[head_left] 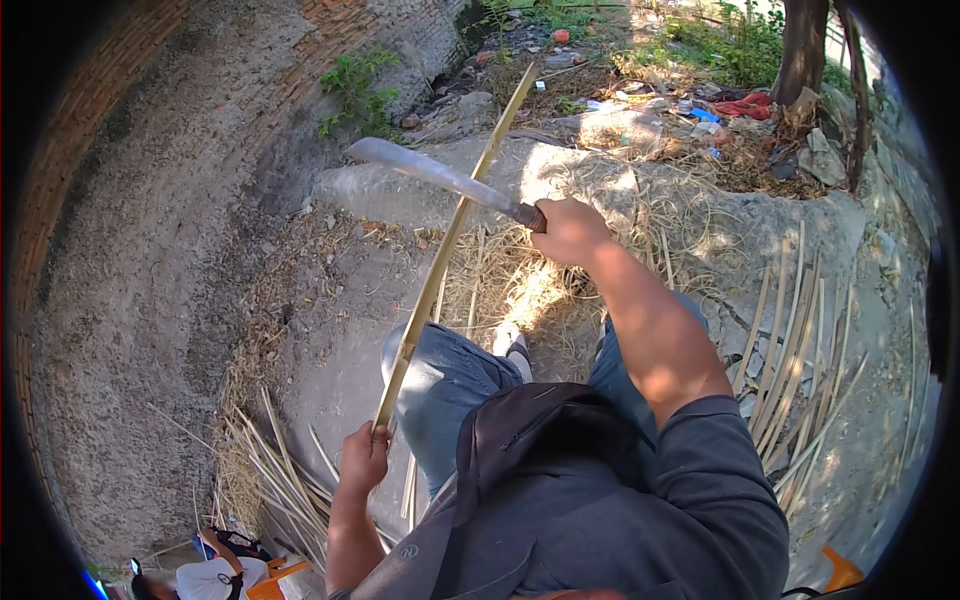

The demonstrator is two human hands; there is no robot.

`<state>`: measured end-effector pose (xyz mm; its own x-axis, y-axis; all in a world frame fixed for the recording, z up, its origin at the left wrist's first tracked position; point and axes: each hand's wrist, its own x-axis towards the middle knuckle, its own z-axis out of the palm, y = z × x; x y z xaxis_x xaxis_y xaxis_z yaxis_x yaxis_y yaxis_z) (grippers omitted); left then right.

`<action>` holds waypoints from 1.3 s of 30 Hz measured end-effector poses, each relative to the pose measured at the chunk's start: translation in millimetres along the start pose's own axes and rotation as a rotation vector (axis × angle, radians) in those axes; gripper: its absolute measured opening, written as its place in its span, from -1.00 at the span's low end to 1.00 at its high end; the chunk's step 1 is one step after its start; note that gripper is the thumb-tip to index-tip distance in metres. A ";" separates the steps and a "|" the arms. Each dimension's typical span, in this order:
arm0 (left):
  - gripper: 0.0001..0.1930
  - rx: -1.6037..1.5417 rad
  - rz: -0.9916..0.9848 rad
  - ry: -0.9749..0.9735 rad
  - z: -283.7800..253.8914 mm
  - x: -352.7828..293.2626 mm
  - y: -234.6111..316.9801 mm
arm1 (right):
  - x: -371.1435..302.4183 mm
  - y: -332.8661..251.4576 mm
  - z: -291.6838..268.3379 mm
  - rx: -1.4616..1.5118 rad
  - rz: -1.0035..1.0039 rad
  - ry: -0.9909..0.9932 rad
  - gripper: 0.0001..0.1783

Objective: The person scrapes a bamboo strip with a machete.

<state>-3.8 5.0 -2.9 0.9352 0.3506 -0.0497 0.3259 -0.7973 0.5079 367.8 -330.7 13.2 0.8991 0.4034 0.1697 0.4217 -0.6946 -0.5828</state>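
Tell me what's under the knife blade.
A long pale strip crosses under the knife blade, showing on both sides of it; the stretch directly beneath is covered.

Here's the long, pale yellow-green strip (447,245), slim and gently bowed, held low down in the fingers of the left hand (364,460) and slanting up and away, well beyond them. And there's the knife (430,173), grey curved blade, dark brown handle inside the fingers of the right hand (575,232), the blade reaching left of them across the strip's upper half, contact hard to tell!
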 end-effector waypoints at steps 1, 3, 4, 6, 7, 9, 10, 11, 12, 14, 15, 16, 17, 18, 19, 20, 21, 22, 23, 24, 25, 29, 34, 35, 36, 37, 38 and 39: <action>-0.66 0.000 0.004 -0.002 2.4 3.3 1.5 | -4.3 -10.2 3.4 -0.067 -0.120 -0.001 -0.79; -0.62 -0.103 -0.029 -0.021 8.2 10.9 2.2 | -12.5 -31.2 3.7 -0.194 -0.274 -0.036 -0.85; -0.62 -0.099 -0.017 -0.029 9.4 13.6 -0.3 | -10.4 -32.6 8.9 -0.243 -0.396 -0.023 -0.87; -0.59 -0.181 -0.044 -0.054 11.9 10.5 -9.8 | -8.6 -36.2 11.9 -0.252 -0.472 -0.011 -0.87; -0.59 -0.179 -0.036 -0.055 12.5 9.1 -12.9 | -8.7 -38.3 10.5 -0.261 -0.561 -0.008 -0.86; -0.59 -0.190 -0.047 -0.059 11.9 3.2 -17.5 | -10.1 -33.7 7.0 -0.267 -0.503 -0.029 -0.85; -0.59 -0.191 -0.047 -0.050 12.7 4.5 -18.1 | -9.3 -23.5 5.0 -0.219 -0.481 0.003 -0.84; -0.58 -0.197 -0.024 -0.052 15.0 6.7 -19.4 | -9.1 -14.3 3.1 -0.171 -0.460 0.034 -0.84; -0.57 -0.201 -0.007 -0.058 15.0 5.2 -15.1 | -14.3 -10.5 2.7 -0.174 -0.427 0.057 -0.82; -0.56 -0.175 -0.015 -0.052 13.1 7.6 -4.9 | -13.0 -8.0 1.8 -0.216 -0.387 0.062 -0.82; -0.56 -0.148 -0.015 -0.048 11.7 11.5 2.6 | -11.7 -11.0 -1.4 -0.261 -0.342 0.073 -0.82; -0.56 -0.148 -0.020 -0.042 11.7 14.1 5.6 | -12.8 -17.5 -4.5 -0.278 -0.334 0.067 -0.82; -0.57 -0.141 -0.031 -0.032 12.1 16.3 8.0 | -13.4 -22.5 -2.2 -0.276 -0.340 0.066 -0.82; -0.58 -0.133 -0.036 -0.026 11.8 20.4 10.9 | -14.9 -26.5 -0.3 -0.243 -0.347 0.047 -0.83; -0.58 -0.130 -0.035 -0.027 12.4 24.1 15.3 | -16.2 -29.3 1.3 -0.210 -0.354 0.028 -0.85; -0.58 -0.117 -0.033 -0.024 13.5 27.2 20.1 | -15.6 -29.0 7.1 -0.208 -0.351 0.029 -0.85; -0.59 -0.103 -0.032 -0.020 13.9 29.3 23.2 | -13.7 -26.5 16.6 -0.188 -0.418 0.038 -0.87; -0.59 -0.101 -0.030 -0.023 15.1 32.0 23.4 | -12.7 -27.0 19.3 -0.170 -0.486 0.046 -0.88; -0.59 -0.112 -0.024 -0.026 17.0 35.1 22.5 | -11.4 -25.9 19.8 -0.168 -0.482 0.047 -0.88; -0.60 -0.123 -0.023 -0.028 17.9 35.2 22.2 | -12.2 -28.5 16.3 -0.175 -0.500 0.034 -0.89; -0.60 -0.120 -0.027 -0.029 17.9 35.0 22.0 | -12.9 -30.3 13.2 -0.181 -0.519 0.021 -0.90; -0.59 -0.157 -0.058 -0.064 18.1 37.0 24.0 | -15.5 -29.3 7.8 -0.176 -0.497 0.012 -0.89; -0.58 -0.143 -0.042 -0.073 21.1 39.0 28.0 | -18.6 -27.3 6.8 -0.112 -0.472 0.018 -0.88; -0.58 -0.181 -0.031 -0.074 20.8 39.3 24.5 | -19.2 -27.7 6.8 -0.114 -0.470 0.020 -0.88; -0.57 -0.219 -0.020 -0.074 21.1 40.0 20.9 | -18.6 -29.2 8.0 -0.061 -0.463 0.037 -0.87; -0.57 -0.220 -0.016 -0.074 21.8 39.7 16.9 | -18.5 -30.4 8.2 -0.008 -0.457 0.054 -0.85; -0.57 -0.270 -0.009 -0.071 22.8 38.4 12.6 | -19.0 -30.9 6.9 -0.010 -0.455 0.057 -0.85; -0.56 -0.319 -0.001 -0.071 23.0 37.7 11.5 | -20.1 -31.7 5.3 0.019 -0.446 0.079 -0.83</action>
<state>38.4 -2.2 -18.8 0.9460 0.3069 -0.1044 0.2773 -0.5990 0.7512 335.8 -313.7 24.1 0.6367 0.6132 0.4676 0.7682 -0.4518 -0.4536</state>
